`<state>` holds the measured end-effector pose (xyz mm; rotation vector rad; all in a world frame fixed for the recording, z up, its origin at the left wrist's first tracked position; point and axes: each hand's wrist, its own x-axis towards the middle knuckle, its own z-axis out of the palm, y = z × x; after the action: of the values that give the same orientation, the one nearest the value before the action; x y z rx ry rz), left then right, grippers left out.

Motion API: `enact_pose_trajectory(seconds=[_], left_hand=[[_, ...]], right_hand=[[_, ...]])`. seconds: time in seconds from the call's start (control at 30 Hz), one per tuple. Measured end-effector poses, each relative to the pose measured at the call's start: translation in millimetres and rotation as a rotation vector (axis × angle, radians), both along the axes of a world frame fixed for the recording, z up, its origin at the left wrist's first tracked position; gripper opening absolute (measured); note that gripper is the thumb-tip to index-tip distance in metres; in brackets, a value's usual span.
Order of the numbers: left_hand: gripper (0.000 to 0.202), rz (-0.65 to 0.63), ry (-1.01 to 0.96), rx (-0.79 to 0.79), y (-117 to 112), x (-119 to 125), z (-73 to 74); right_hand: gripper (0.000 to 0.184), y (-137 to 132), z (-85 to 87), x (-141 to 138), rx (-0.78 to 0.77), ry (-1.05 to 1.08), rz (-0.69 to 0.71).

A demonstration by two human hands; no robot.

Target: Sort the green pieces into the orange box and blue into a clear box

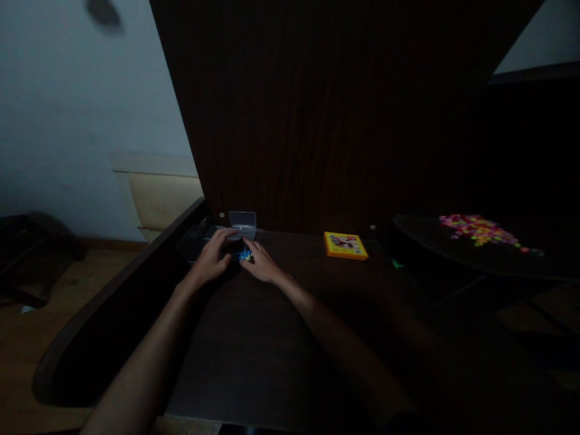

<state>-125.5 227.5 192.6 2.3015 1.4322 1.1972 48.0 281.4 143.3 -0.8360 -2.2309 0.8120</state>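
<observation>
My left hand (214,255) curves over the near part of a clear plastic compartment box (248,232), its thumb apart from its fingers. One small transparent lid (243,219) stands raised at the back of the box. From the right, my right hand (263,264) reaches in with thumb and index finger apart. Small blue and yellow pieces (246,257) show between that thumb and finger, close to the fingertips. Whether the fingers press on them is hard to see in the dim light. The hands hide much of the box.
An orange-yellow flat box (345,246) with a printed top lies right of my hands on the dark table (254,344). Many pink and yellow small pieces (483,230) are heaped on a dark surface further right. A dark upright panel (290,121) rises behind; a raised edge (122,308) runs along the left.
</observation>
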Motion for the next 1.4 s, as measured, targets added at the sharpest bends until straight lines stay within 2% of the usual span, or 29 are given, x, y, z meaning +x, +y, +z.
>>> enact_pose_trajectory(seconds=[0.27, 0.73, 1.0, 1.23, 1.4], left_hand=[[0.058, 0.053, 0.045, 0.030, -1.5, 10.5, -3.2], [0.058, 0.094, 0.056, 0.072, 0.4, 4.6, -6.3], [0.056, 0.089, 0.122, 0.082, 0.5, 0.2, -4.0], [0.056, 0.107, 0.161, 0.073, 0.4, -4.5, -2.8], [0.059, 0.056, 0.197, 0.059, 1.9, -5.9, -5.3]], right_hand=[[0.073, -0.3, -0.5, -1.4, -0.013, 0.002, -0.032], [0.076, 4.4, -1.3, -4.8, -0.025, 0.029, -0.061], [0.067, 5.5, 9.8, -13.4, 0.008, -0.083, -0.133], [0.056, 3.5, 7.5, -11.3, 0.004, -0.042, -0.128], [0.056, 4.6, 7.8, -12.7, 0.054, -0.106, -0.113]])
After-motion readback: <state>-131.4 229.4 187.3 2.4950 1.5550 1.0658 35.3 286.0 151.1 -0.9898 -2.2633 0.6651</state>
